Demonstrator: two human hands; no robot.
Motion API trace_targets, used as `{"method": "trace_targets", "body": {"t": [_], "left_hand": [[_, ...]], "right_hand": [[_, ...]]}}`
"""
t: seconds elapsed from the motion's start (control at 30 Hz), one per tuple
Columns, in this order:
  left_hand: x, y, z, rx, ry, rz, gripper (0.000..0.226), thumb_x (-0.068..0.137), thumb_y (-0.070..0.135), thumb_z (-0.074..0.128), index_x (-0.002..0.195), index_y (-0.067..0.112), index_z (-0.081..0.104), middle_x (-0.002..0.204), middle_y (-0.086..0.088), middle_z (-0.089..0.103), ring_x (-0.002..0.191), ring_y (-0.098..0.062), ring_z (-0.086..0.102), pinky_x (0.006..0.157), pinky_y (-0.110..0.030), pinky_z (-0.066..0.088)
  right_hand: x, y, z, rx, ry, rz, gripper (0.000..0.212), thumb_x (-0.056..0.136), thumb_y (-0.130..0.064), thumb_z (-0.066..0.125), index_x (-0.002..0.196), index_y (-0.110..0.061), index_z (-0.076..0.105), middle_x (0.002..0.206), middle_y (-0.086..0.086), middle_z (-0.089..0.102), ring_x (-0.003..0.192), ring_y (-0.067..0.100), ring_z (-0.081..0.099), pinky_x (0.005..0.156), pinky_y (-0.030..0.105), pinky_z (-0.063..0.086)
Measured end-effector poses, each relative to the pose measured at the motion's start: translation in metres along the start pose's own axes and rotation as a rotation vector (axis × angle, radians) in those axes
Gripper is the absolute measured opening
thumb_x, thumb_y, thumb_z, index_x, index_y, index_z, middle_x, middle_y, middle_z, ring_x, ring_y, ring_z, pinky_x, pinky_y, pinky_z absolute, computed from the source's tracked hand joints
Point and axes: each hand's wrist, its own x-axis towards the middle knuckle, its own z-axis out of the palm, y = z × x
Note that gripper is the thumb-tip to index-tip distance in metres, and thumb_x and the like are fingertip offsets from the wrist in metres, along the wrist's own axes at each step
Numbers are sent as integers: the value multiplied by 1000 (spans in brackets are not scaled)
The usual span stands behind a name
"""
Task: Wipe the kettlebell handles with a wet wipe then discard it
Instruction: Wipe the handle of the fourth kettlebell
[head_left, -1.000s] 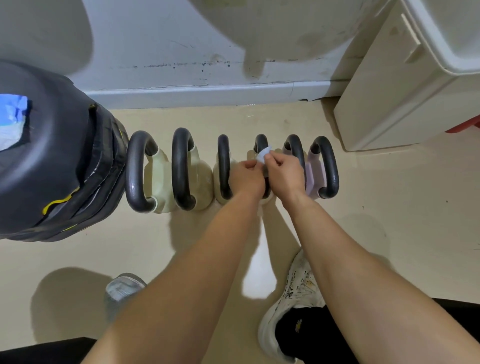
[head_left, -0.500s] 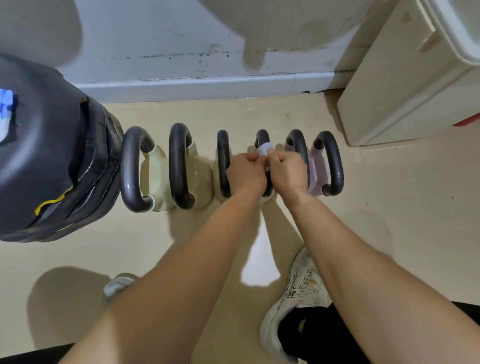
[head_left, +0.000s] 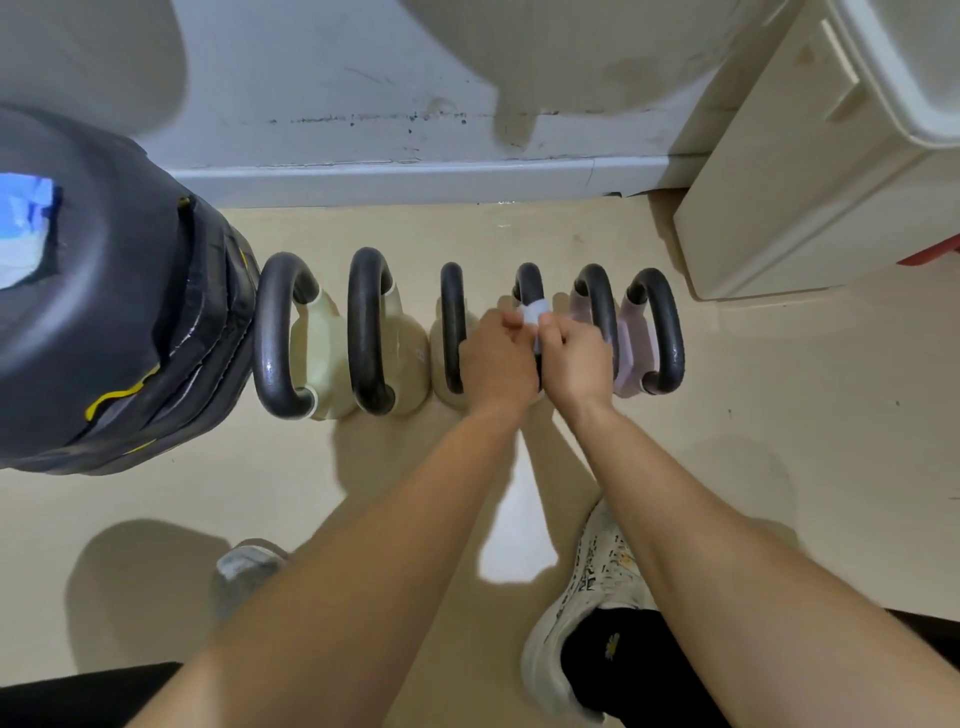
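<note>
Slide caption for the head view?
Left hand and right hand pinch a wet wipe around the fourth kettlebell handle from the left.

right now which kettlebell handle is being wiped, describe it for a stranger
Six black kettlebell handles line the floor between the dark bag and the beige cabinet. It is the fourth handle from the bag. Only it has a pale wet wipe round it, held by the left hand and right hand.

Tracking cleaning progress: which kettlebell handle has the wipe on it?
The fourth handle from the left, beside the two lilac kettlebells: only it has the white wipe over it, held by the left hand and right hand.
</note>
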Motion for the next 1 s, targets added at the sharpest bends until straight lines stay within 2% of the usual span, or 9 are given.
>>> {"method": "trace_targets", "body": {"t": [0.1, 0.27, 0.37, 0.43, 0.57, 0.63, 0.73, 0.9, 1.0], "left_hand": [[-25, -28, 3, 24, 2, 68, 19, 98, 29, 59, 112, 17, 63, 94, 12, 65, 85, -4, 63, 72, -13, 45], [-38, -65, 6, 85, 27, 30, 13, 94, 30, 63, 97, 19, 68, 94, 6, 72, 88, -11, 66, 80, -28, 51], [-36, -76, 10, 143, -20, 11, 16, 94, 32, 62, 97, 22, 75, 94, 5, 76, 86, -14, 67, 78, -29, 51], [-35, -77, 15, 89, -18, -45, 15, 93, 28, 62, 93, 22, 76, 89, 5, 75, 81, -12, 66, 71, -23, 48], [-32, -74, 21, 20, 106, -150, 13, 96, 21, 56, 87, 19, 65, 80, 7, 63, 77, -14, 59, 68, -24, 40], [-27, -73, 23, 1, 126, -173, 13, 98, 20, 52, 87, 19, 60, 83, 6, 62, 81, -17, 59, 73, -26, 40], [-19, -69, 26, -43, 119, -180, 13, 98, 19, 51, 91, 18, 62, 90, 3, 67, 87, -19, 62, 78, -29, 46], [-29, -75, 27, -43, 97, -10, 20, 95, 13, 57, 113, 16, 68, 111, 4, 67, 99, -11, 61, 89, -20, 46], [-32, -86, 28, 50, 19, 101, 32, 92, 14, 61, 124, 21, 61, 116, 9, 55, 103, -12, 60, 93, -25, 49]], "right_hand": [[-31, 27, 11, 57, 65, -77, 42, 107, -27, 43, 67, -29, 55, 59, -8, 53, 56, 8, 48, 54, 25, 32], [-51, 53, 26, 125, 121, 4, 32, 106, -28, 46, 111, -14, 75, 79, -1, 69, 75, 15, 60, 69, 26, 41], [-56, 54, 28, 134, 120, -10, 31, 106, -23, 47, 116, -18, 75, 88, -1, 75, 83, 17, 65, 71, 19, 45], [-58, 58, 28, 132, 109, -51, 30, 106, -21, 46, 115, -21, 75, 89, -5, 74, 84, 19, 65, 73, 27, 47], [-56, 66, 24, 26, 101, -163, 32, 107, -19, 46, 127, -22, 70, 91, -16, 60, 80, 5, 48, 73, 17, 34], [-56, 69, 21, -7, 90, -226, 30, 106, -16, 46, 123, -22, 70, 83, -24, 57, 75, -1, 46, 69, 10, 32], [-53, 78, 23, -84, 78, -230, 25, 106, -19, 44, 116, -24, 67, 71, -18, 53, 75, 4, 45, 68, 7, 34], [-46, 88, 30, -170, 54, -186, 23, 100, -27, 42, 78, -23, 47, 71, -5, 50, 71, 21, 42, 65, 29, 32], [-46, 87, 30, -218, 54, -207, 21, 97, -30, 41, 79, -24, 50, 74, -6, 50, 72, 21, 44, 66, 29, 34]]}}
